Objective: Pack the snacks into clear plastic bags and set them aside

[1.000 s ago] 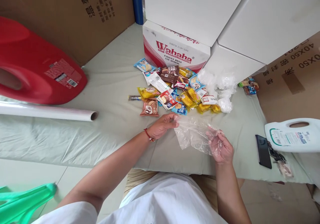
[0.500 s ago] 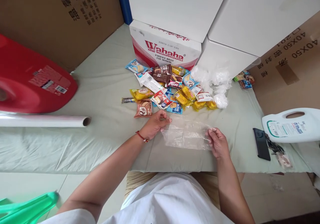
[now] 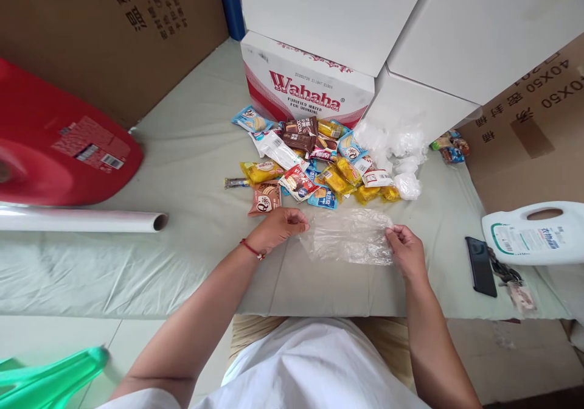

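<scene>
The single view looks from the wearer's head, forward and down, over the white shirt [image 3: 314, 366] at six o'clock. It sits fairly near the hands [image 3: 274, 229] and the surface [image 3: 196, 263], seen steeply from above, yet it is wide enough to take in the red jug [image 3: 43, 120] at nine o'clock, the white bottle [image 3: 524, 235] toward three, and the Wahaha carton [image 3: 308, 83] at twelve.

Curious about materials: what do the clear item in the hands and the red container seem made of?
Clear item: likely thin, glossy plastic film, wrinkled and showing the cloth through it. Red container: probably rigid plastic, smooth and semi-glossy, judging by its rounded body and highlights.
</scene>
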Tool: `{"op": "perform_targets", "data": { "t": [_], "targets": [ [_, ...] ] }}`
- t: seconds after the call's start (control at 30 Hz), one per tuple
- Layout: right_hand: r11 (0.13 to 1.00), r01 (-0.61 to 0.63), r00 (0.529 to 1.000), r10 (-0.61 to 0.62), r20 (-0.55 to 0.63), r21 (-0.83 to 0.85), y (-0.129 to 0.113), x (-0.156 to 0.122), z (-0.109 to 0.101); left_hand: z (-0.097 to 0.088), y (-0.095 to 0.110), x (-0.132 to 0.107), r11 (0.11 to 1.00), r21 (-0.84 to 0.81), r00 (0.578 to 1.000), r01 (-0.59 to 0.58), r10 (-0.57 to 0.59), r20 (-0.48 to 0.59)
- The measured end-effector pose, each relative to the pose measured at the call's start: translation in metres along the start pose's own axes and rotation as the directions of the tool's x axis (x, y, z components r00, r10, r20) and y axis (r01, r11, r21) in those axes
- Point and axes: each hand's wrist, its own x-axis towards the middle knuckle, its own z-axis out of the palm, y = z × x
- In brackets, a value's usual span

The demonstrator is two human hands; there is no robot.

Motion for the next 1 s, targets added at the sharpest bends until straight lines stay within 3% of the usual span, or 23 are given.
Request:
{"op": "perform_targets", "data": {
  "t": [0.13,0.4,0.57,0.63,0.7,0.73,0.8,0.87,0.9,0.93,1.0],
  "targets": [
    [0.994,0.026,0.999,-0.024,-0.024,0.11,-0.008,-0.008,-0.004,0.001,0.002,0.001,0.996,-0.062,0.995,-0.071,0.066,-0.079],
    [0.979,0.101,0.992,-0.087,-0.087,0.179,-0.022,-0.024,-0.007,0.007,0.005,0.0,0.963,-0.185,0.975,-0.195,0.169,-0.144],
    [0.971,0.106,0.994,-0.099,-0.041,0.214,-0.022,-0.03,-0.005,0.011,0.005,-0.003,0.932,-0.335,0.988,-0.138,0.105,-0.115],
    [0.974,0.092,0.995,-0.099,0.023,0.209,-0.019,-0.037,0.002,0.018,0.006,-0.007,0.914,-0.387,0.993,-0.122,0.11,-0.053],
    [0.98,0.059,0.979,-0.094,0.181,0.19,-0.014,-0.048,0.017,0.03,0.006,-0.013,0.905,-0.411,0.982,-0.109,0.162,0.098],
    [0.983,0.04,0.952,-0.092,0.292,0.178,-0.012,-0.055,0.027,0.035,0.005,-0.016,0.904,-0.419,0.957,-0.086,0.192,0.216],
    [0.985,0.029,0.866,-0.108,0.488,0.168,-0.008,-0.067,0.049,0.045,0.002,-0.02,0.909,-0.417,0.863,-0.027,0.231,0.449],
    [0.983,0.051,0.811,-0.145,0.567,0.178,-0.004,-0.075,0.068,0.049,-0.003,-0.021,0.915,-0.404,0.794,-0.002,0.247,0.556],
    [0.981,0.056,0.811,-0.154,0.564,0.186,-0.002,-0.076,0.074,0.048,-0.005,-0.02,0.913,-0.409,0.801,-0.009,0.251,0.543],
    [0.979,0.04,0.835,-0.143,0.531,0.2,-0.001,-0.077,0.078,0.045,-0.006,-0.017,0.908,-0.419,0.836,-0.034,0.255,0.486],
    [0.958,-0.071,0.911,-0.05,0.408,0.277,-0.001,-0.074,0.078,0.039,-0.008,-0.012,0.895,-0.431,0.924,-0.117,0.258,0.283]
  ]
}}
